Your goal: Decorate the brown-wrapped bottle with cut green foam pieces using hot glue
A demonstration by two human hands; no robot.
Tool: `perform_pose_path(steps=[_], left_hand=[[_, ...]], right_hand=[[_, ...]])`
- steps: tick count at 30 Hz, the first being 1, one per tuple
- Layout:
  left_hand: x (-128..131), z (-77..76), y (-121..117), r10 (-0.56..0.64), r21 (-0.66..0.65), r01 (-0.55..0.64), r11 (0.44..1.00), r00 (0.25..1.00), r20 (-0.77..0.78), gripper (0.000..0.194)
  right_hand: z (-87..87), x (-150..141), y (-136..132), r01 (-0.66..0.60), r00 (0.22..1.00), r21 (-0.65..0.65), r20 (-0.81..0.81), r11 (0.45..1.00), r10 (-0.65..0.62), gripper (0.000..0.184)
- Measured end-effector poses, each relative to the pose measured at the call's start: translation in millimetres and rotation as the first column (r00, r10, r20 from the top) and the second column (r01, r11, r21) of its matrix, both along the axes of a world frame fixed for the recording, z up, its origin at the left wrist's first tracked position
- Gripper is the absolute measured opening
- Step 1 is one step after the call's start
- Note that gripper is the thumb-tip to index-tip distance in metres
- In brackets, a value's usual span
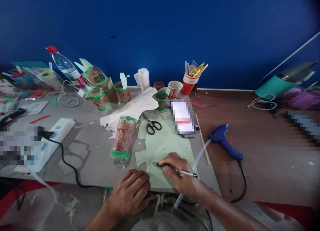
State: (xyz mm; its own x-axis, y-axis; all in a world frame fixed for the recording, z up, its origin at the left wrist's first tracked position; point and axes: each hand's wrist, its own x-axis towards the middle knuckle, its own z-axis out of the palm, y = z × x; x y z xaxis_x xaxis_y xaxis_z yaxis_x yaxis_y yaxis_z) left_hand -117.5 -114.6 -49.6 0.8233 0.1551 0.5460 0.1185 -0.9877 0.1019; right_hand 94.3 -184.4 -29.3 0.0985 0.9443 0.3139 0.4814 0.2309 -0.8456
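My right hand [178,171] grips a black-and-clear pen [185,172] in a writing hold, its tip over the pale green paper [172,144]. The paper lies flat at the table's front edge, with a cut piece [142,158] along its left side. My left hand [133,189] rests at the front edge beside the paper's lower left corner, fingers curled and close together; whatever lies under them is hidden. Black-handled scissors [153,126] lie on the paper's upper left part. Left of them is a brown plastic bottle section [123,136] with green-trimmed ends.
A phone [183,116] lies at the paper's upper right. To the right are a wooden stick [203,141] and a blue glue gun [225,142]. Behind stand green-rimmed brown pots [122,94], a white paper sheet [132,106] and cups [190,84]. A power strip [60,134] lies left.
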Motion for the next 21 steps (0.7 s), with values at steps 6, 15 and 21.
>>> perform_pose_path(steps=[6, 15, 21], left_hand=[[0.8, 1.2, -0.8, 0.008, -0.003, -0.008, 1.0, 1.0, 0.003, 0.018], [1.1, 3.4, 0.4, -0.003, 0.002, 0.003, 1.0, 1.0, -0.001, 0.02], [1.8, 4.0, 0.4, 0.008, 0.014, -0.008, 1.0, 1.0, -0.001, 0.018]], right_hand=[[-7.0, 0.4, 0.9, 0.046, 0.998, 0.016, 0.051, 0.999, -0.047, 0.015], [-4.1, -0.2, 2.4, 0.05, 0.997, 0.02, 0.062, 0.999, -0.051, 0.016], [-3.7, -0.8, 3.1, 0.041, 0.997, 0.04, 0.058, 0.998, -0.043, 0.015]])
